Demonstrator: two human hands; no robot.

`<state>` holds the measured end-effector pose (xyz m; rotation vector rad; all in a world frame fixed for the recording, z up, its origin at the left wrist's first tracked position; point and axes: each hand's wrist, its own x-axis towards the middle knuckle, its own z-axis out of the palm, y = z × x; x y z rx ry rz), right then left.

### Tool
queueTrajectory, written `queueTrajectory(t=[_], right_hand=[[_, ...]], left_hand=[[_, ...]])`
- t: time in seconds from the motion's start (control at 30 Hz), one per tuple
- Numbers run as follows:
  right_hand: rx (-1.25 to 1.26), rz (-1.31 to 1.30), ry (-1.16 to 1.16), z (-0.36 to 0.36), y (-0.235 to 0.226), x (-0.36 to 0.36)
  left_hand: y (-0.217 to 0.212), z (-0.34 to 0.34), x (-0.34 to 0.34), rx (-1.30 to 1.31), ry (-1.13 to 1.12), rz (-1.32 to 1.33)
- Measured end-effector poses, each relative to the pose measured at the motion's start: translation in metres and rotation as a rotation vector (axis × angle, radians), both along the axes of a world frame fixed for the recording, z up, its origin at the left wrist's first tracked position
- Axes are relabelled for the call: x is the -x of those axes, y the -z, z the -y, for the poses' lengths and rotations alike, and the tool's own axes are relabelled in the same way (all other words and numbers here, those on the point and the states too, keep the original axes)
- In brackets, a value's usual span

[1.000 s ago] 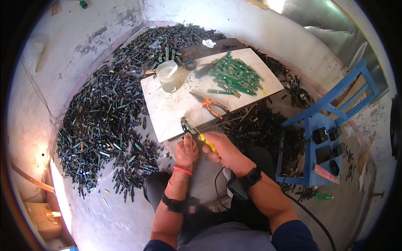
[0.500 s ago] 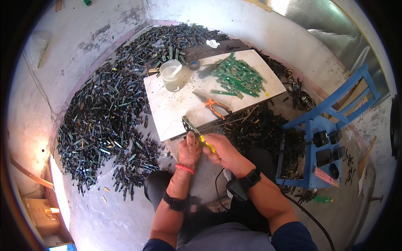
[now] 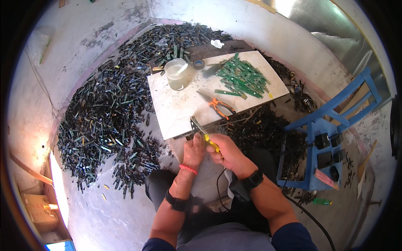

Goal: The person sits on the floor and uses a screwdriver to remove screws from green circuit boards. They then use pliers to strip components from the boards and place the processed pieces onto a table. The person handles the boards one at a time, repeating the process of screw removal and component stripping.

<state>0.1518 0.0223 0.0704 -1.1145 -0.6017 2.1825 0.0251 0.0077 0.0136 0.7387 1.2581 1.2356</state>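
Observation:
At the near edge of the white tabletop, my left hand is closed on a narrow dark strip-shaped part, its far end pointing away from me. My right hand grips a yellow-handled screwdriver; its metal shaft lies along the strip, and the tip's exact contact is too small to make out. Just beyond sit pliers with orange and black handles. Farther right on the tabletop is a heap of green circuit board strips.
A cloudy plastic tub and a roll of dark tape stand toward the back. Dark strips cover the floor in a large pile at left. At right is a blue chair holding black boxes, with a green bottle below.
Both hands have shifted slightly right in the picture, along with the whole table. The screwdriver's shaft and the dark strip have changed angle a little; both grips stay closed.

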Motion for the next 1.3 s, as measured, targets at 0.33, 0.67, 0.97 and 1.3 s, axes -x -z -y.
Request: queueTrajectory(t=[0.33,0.67,0.97,1.3], right_hand=[[0.043,-0.031,0.032,0.006,0.0,-0.002],[0.017,0.004,0.087,0.003,0.005,0.001],[0.005,0.049,0.089,-0.001,0.005,-0.003],[-0.038,0.124,0.126,-0.002,0.009,-0.004]], left_hand=[[0.005,-0.001,-0.001,-0.006,0.012,-0.146],[0.015,-0.01,-0.002,-0.026,0.03,-0.311],[0.012,-0.01,-0.009,0.001,-0.024,-0.184],[0.024,-0.017,-0.012,-0.24,-0.007,-0.61]])
